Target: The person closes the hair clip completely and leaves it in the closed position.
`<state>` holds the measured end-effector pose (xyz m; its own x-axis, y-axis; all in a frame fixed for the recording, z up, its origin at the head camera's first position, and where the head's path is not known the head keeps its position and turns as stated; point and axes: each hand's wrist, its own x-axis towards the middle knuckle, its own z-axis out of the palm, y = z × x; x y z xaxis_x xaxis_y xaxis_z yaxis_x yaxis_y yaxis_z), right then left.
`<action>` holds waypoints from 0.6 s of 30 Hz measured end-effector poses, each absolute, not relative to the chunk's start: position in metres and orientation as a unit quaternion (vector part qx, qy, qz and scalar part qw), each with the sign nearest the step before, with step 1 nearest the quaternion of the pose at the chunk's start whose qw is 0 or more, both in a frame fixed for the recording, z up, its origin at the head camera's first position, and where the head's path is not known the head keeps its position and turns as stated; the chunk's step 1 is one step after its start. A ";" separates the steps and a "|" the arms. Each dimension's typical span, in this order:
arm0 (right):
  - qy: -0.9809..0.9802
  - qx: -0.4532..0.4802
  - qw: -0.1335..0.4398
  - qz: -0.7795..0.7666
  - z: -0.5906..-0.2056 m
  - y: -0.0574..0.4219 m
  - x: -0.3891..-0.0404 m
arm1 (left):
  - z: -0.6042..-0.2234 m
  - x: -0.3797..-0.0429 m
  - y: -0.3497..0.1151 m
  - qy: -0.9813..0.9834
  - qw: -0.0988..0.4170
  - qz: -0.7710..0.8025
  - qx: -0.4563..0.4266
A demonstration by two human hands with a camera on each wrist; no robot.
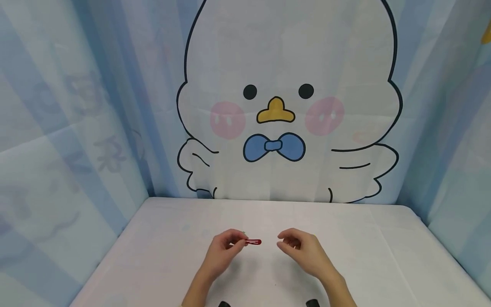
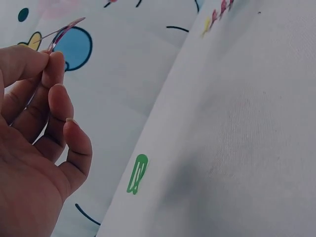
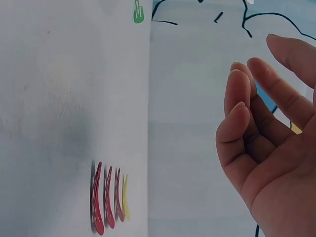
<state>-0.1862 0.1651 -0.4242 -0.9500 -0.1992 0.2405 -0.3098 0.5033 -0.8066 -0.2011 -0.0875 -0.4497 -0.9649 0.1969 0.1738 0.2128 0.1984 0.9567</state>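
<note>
My left hand [image 1: 225,249] pinches a red snap hair clip [image 1: 253,241] between thumb and index finger, above the white table. Seen from the left wrist, the clip [image 2: 66,32] has its thin metal tongue sprung away from its frame. My right hand [image 1: 307,251] hovers a short way to the right, fingers loosely bent with a gap between thumb and fingertips and nothing in it. On the table lies a green hair clip [image 2: 137,174], mostly hidden behind the left hand in the head view. A row of red hair clips [image 3: 98,200] and one yellow hair clip [image 3: 126,197] lies on the right-hand side.
The white table [image 1: 184,221] ends at a back edge against a curtain [image 1: 345,51] printed with a cartoon bird. More blue and white curtain hangs on both sides. Two small black objects [image 1: 312,303] show at the bottom of the head view, by the wrists.
</note>
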 end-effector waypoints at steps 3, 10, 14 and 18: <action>-0.859 0.158 0.061 0.483 -0.425 0.160 -0.186 | -0.449 -0.199 -0.082 -0.771 0.003 -0.622 -0.135; -0.840 0.171 0.054 0.512 -0.429 0.149 -0.181 | -0.447 -0.192 -0.074 -0.757 -0.013 -0.635 -0.153; -0.828 0.181 0.041 0.529 -0.428 0.142 -0.179 | -0.448 -0.191 -0.072 -0.754 -0.018 -0.637 -0.161; -0.828 0.173 0.046 0.532 -0.426 0.137 -0.177 | -0.449 -0.189 -0.070 -0.750 -0.017 -0.641 -0.164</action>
<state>-0.1767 0.1369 -0.4262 -0.9363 -0.2371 0.2592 -0.3342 0.3739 -0.8652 -0.1892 -0.0703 -0.4489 -0.9456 0.2677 0.1846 0.2241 0.1250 0.9665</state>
